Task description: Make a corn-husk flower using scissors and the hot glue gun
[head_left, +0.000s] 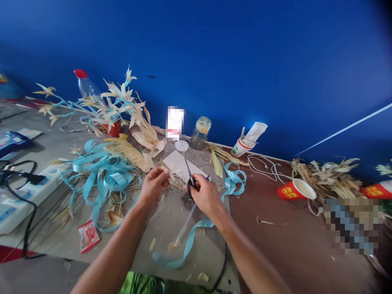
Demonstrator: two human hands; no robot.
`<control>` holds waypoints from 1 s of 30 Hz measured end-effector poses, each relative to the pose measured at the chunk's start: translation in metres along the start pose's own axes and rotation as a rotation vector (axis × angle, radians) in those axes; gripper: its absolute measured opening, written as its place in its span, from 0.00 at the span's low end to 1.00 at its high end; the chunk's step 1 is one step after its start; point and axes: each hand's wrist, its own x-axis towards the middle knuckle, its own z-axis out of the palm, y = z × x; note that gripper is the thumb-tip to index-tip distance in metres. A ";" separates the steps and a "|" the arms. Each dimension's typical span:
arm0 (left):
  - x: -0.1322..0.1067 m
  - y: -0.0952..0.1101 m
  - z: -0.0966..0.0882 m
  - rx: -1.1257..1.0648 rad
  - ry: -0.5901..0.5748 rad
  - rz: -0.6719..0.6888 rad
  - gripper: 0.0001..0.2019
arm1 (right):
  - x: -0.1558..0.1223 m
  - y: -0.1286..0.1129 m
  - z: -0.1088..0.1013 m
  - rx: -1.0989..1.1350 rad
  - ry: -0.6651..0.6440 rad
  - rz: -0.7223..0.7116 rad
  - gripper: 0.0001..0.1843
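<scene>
My right hand (pixel 206 197) is wrapped round a pair of black-handled scissors (pixel 192 185). Their blades point up and away, towards a small white round lid or roll (pixel 181 146). My left hand (pixel 152 187) is closed in a pinch on a small pale piece of corn husk (pixel 171 174), beside the scissors and apart from them. Beyond both hands lies a white sheet of paper (pixel 179 163). Light-blue ribbon (pixel 186 249) trails across the table below my right hand. A bigger heap of blue ribbon (pixel 107 175) lies left of my left hand.
Husk flowers on blue stems (pixel 118 98) stand at back left. A glass jar (pixel 200 132), a white cup (pixel 241 146) and a tilted red paper cup (pixel 295 190) stand farther right. At left lie a power strip (pixel 33 196), black cables and a red packet (pixel 88 236).
</scene>
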 end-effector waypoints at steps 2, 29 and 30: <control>-0.001 0.001 0.002 -0.020 -0.019 -0.011 0.12 | 0.012 0.002 -0.007 -0.144 -0.014 0.005 0.15; 0.003 -0.007 -0.004 0.078 0.052 0.019 0.14 | 0.071 -0.009 -0.008 -0.656 -0.282 -0.052 0.17; 0.003 -0.006 -0.004 0.067 0.057 0.021 0.14 | 0.070 -0.009 -0.009 -0.639 -0.261 -0.053 0.16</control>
